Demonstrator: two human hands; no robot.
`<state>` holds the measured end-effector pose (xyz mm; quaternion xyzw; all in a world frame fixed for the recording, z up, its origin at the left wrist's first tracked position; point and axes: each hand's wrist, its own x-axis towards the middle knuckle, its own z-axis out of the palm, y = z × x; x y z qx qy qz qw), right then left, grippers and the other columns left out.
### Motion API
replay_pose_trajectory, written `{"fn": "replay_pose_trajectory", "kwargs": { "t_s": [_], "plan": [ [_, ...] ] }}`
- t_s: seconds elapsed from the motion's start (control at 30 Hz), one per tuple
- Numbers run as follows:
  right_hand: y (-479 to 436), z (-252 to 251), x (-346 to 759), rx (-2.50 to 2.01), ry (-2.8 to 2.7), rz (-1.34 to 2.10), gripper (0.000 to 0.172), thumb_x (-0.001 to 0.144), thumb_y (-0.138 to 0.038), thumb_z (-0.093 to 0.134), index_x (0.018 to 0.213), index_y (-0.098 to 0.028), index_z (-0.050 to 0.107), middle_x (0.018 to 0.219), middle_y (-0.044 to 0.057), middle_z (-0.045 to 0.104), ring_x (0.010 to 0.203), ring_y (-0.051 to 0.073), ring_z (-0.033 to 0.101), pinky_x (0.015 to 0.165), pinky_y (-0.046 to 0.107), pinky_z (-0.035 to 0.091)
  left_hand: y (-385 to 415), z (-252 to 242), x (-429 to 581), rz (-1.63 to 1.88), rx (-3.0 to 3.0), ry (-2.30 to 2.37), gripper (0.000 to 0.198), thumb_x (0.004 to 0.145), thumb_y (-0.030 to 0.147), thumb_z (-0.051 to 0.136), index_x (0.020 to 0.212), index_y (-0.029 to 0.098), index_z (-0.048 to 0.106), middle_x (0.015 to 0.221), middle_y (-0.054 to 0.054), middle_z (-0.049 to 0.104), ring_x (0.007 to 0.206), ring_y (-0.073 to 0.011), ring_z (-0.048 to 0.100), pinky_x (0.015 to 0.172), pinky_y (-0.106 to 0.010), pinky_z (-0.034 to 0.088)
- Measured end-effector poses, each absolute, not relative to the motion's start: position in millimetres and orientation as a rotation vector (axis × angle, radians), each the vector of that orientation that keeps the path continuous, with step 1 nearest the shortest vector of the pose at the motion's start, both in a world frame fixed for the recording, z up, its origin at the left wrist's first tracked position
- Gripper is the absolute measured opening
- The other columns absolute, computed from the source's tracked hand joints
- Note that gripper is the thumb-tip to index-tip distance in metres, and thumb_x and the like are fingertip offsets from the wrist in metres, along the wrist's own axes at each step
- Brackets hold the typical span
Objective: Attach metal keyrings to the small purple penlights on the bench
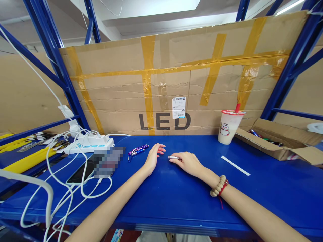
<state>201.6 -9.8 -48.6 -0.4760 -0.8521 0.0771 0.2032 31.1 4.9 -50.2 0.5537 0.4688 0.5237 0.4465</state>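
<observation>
My right hand (188,163) rests on the blue tabletop with its fingers closed around a slim silver cylinder (173,157). Only the tip of that cylinder shows past the thumb and forefinger; the remainder is hidden in the hand. To its left, my left hand (153,158) stands on its little-finger side, holding nothing, with fingers loosely bent and apart. Just left of it lie two slim purple-and-blue metal cylinders (138,150), one with a small clip or loop at its end. A beaded bracelet (218,187) circles my right wrist.
White cables (84,183), a power strip (88,144) and phones (83,171) crowd the left side. On the right are a paper strip (236,165), a lidded drink cup (230,127) with red straw and an open carton (275,148). Taped cardboard (121,90) walls the back.
</observation>
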Motion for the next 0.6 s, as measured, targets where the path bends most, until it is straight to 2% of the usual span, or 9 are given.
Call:
{"fn": "replay_pose_trajectory", "kwargs": {
  "t_s": [0.3, 0.6],
  "plan": [
    [-10.4, -46.6, 201.1, -1.321, -2.371, 0.219, 0.037, 0.087, -0.051, 0.034, 0.089, -0.028, 0.063, 0.086, 0.000, 0.068, 0.078, 0.016, 0.062, 0.056, 0.022, 0.034, 6.4, -52.1, 30.7, 1.296, 1.387, 1.155, 0.036, 0.082, 0.043, 0.032, 0.082, 0.017, 0.058, 0.078, -0.004, 0.061, 0.071, -0.0148, 0.054, 0.064, -0.025, 0.036],
    [-10.9, -45.8, 201.0, -1.324, -2.358, 0.235, 0.036, 0.087, -0.050, 0.035, 0.088, -0.027, 0.063, 0.082, 0.000, 0.068, 0.075, 0.016, 0.061, 0.055, 0.022, 0.032, 5.0, -49.8, 30.4, 1.289, 1.412, 1.168, 0.036, 0.082, 0.043, 0.031, 0.082, 0.017, 0.057, 0.079, -0.005, 0.061, 0.072, -0.0152, 0.054, 0.065, -0.026, 0.036]
  ]
}}
